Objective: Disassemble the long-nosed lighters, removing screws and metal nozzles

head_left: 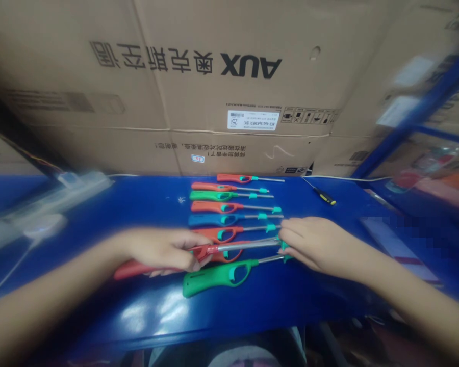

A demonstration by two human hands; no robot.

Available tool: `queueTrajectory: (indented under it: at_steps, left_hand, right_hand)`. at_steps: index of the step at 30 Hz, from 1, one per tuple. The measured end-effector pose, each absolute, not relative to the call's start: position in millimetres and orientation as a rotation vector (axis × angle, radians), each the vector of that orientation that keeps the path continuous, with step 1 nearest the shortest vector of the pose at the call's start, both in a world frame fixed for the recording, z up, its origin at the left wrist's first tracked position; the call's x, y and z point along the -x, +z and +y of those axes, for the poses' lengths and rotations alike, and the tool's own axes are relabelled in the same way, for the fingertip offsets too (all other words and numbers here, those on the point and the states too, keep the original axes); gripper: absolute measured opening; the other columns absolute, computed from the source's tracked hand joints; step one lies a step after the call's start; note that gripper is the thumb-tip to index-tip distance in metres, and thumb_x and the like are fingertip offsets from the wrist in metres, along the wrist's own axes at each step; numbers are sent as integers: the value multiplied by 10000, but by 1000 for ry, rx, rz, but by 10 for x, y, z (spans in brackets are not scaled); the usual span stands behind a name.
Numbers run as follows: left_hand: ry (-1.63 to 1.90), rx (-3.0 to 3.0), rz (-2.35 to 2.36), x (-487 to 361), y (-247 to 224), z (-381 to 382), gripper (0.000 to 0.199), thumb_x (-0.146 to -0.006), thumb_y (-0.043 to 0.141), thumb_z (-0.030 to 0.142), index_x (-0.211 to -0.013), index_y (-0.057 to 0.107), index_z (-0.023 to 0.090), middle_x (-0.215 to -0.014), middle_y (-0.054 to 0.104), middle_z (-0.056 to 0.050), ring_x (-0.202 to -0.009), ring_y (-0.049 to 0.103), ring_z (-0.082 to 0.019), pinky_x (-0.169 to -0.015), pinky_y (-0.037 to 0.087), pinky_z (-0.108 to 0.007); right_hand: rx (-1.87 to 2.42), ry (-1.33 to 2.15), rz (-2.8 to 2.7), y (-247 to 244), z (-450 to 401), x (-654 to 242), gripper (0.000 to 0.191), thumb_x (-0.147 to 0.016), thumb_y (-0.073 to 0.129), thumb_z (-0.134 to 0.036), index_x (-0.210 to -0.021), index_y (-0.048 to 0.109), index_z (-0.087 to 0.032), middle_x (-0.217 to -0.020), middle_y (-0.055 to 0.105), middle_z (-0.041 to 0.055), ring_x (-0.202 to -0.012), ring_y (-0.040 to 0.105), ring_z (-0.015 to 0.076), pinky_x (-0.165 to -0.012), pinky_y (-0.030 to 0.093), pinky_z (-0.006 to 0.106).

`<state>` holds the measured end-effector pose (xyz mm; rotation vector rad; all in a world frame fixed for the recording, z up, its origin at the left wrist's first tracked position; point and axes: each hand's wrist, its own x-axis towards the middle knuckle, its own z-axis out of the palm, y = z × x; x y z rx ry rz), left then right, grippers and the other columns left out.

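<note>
My left hand (164, 250) is wrapped round the handle of a red long-necked lighter (132, 269), whose metal tube points right. At the tube's tip, the fingers of my right hand (306, 242) are pressed together on a small teal piece (283, 245). Under and beyond the held lighter lie several others in a column, all pointing right, with teal pieces on their tubes. Nearest me is a green lighter (214, 279); a blue one (210, 219) and another green one (212, 195) lie farther back among red-orange ones.
A large cardboard sheet (199, 102) stands behind the blue table (145, 316). A black and yellow screwdriver (324, 196) lies at the back right. A power strip (80, 191) with a white plug and cable is at the left. Blurred bags are at the far right.
</note>
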<state>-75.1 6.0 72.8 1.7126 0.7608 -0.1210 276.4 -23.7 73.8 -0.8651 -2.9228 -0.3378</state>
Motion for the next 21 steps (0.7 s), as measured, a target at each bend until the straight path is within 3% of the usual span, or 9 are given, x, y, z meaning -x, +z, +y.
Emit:
queueTrajectory:
  at_steps: [5,13,21]
  left_hand:
    - [-181,-1507,815,719,732,82,197,-831,575,311,-994,532,210,-588,463,50,-419,418,-107,-353,348,-191]
    - [-221,-1383,801,630,706,96,230,-761,574,268,-978,512,226,-528,458,60,-368,386,-119,-326,315,-206]
    - [-247,-1370,792,635,690,104,140,-758,580,266,-859,490,234,-536,460,48,-364,395,-121,-323,324,-216]
  right_hand:
    - [896,-271,-2916,737,-219,-2766,313,-1059,375,-346,-862,561,-189,-802,598,36,-684,522,167,-626,333,291]
    - [1089,123,-2914,770,-196,-2785,317,-1065,361,-397,-851,507,-215,-781,608,7,-660,531,161,-629,354,281]
    - [1103,86,-2954,770,-201,-2770,304,-1060,374,-384,-857,518,-211,-809,614,15,-672,535,163,-630,363,290]
